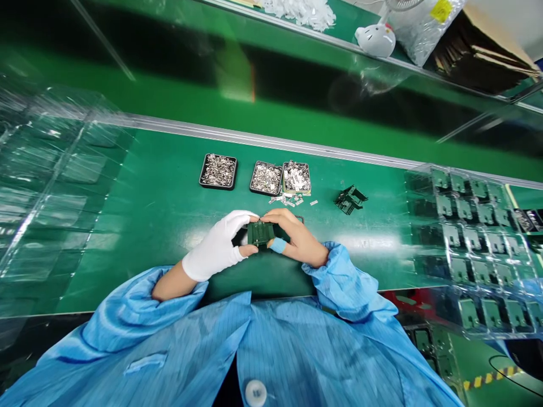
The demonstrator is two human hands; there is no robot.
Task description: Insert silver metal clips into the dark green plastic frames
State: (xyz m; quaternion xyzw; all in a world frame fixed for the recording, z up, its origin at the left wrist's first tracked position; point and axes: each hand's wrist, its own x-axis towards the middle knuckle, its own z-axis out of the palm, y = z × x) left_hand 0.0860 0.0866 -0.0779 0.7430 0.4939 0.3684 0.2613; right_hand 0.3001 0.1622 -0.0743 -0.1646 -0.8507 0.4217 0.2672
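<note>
A small dark green moulded part (pixel 261 233) is held between both hands above the green bench, near its front edge. My left hand (pixel 218 243), in a white glove with bare fingertips, is closed on the part's left side. On the right side, my right hand (pixel 299 237) grips the same part; it is bare, with a blue wrap on the thumb. Fingers hide the part's two ends. Beyond the hands, small shiny metal pieces fill a left black tray (pixel 218 186), a middle tray (pixel 265 192) and a right tray (pixel 309 189).
Loose metal strips (pixel 291 199) lie before the right trays. Another dark green part (pixel 350 199) stands to their right. A clear blister tray (pixel 452 257) with several green parts overhangs the bench's right side. Stacked clear trays (pixel 55 164) stand left. A shelf (pixel 339 42) crosses the back.
</note>
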